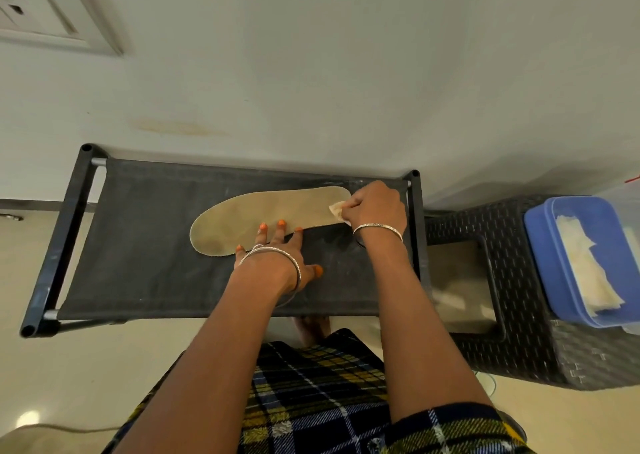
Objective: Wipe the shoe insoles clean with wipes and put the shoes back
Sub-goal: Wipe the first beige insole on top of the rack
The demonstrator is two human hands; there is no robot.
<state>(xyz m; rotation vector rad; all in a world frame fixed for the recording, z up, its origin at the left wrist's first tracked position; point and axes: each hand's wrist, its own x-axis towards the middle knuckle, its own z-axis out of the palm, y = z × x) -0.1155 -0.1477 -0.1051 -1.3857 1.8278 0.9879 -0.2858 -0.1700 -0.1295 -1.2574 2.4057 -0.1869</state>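
Insole lies flat along the far side of the rack, whose taut fabric top probably serves as a steady surface to rub against; beside it on the right a woven stool carries the blue box of spare wipes, kept within easy reach; the left hand presses spread, straight fingers on the insole's near edge, seemingly to stop it sliding; the right hand pinches a folded wipe tight against the insole's right end.
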